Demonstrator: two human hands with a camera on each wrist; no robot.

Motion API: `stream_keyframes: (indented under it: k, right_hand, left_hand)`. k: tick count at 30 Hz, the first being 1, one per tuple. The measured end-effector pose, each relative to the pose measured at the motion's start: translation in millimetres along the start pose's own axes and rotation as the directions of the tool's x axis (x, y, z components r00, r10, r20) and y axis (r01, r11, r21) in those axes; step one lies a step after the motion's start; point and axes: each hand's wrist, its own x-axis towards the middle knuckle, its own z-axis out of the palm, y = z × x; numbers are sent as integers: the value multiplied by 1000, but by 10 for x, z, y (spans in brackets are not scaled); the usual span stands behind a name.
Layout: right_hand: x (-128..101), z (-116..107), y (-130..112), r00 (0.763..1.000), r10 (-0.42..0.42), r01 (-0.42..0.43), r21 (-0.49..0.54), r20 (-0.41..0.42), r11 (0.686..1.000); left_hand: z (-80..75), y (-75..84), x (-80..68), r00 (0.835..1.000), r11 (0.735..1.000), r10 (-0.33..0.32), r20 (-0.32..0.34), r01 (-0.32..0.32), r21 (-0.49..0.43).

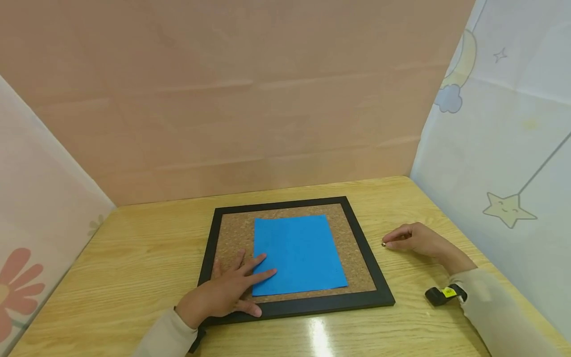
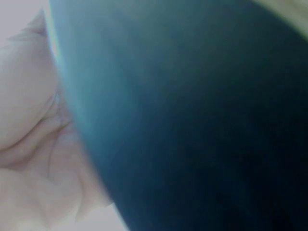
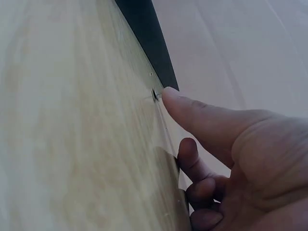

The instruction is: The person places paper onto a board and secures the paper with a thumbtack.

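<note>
1. The left hand lies spread and relaxed, two fingertips on the blue sheet, thumb on the corkboard's black frame.
2. The sheet lies flat on the corkboard.
3. Right of the frame, the right hand seems to pinch a small metal tack just by the wooden table.
4. I'd judge this step as picking up the tack; next calls for a firm fingertip grip and a steady sheet.

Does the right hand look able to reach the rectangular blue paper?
Probably yes. Nothing tall stands between the right hand and the blue paper; the left hand touches only its left side. The small metallic piece in the right hand might hinder gripping.
</note>
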Motion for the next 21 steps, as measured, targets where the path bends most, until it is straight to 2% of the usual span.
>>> stream_keyframes:
  k: [8, 21]
  right_hand:
    - [-17, 57, -46, 999, 12, -13, -39, -37, 999]
    - [-4, 67, -103, 1000, 18, -18, 0, -19, 1000]
  left_hand:
    - [-16, 9, 1, 1000, 1000, -1, 4, 1, -1]
    - [5, -18, 8, 1000, 1000, 2, 1, -2, -11]
